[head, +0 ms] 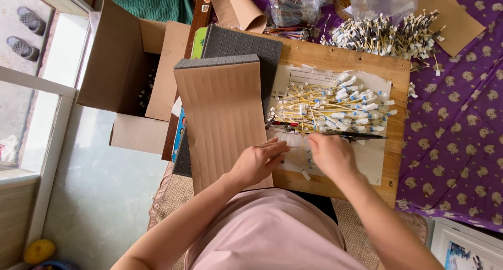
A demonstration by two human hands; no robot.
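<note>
My left hand [257, 162] rests at the right edge of a tan corrugated cardboard sheet [222, 118], fingers pinched around a thin yellow wire. My right hand [331, 154] sits just right of it on a white paper sheet [374, 157], fingers curled on the same wire, which ends in a small white connector [305, 174]. Just above both hands lies a heap of yellow wires with white connectors [335, 108]. Black tweezers [361, 137] lie at the heap's lower edge.
A wooden board [395, 71] carries the paper and heap. Grey foam [246, 44] sticks out behind the cardboard. A second wire pile [387, 34] and plastic bags [298, 5] lie on purple patterned cloth [461, 118]. An open cardboard box [123, 71] stands to the left.
</note>
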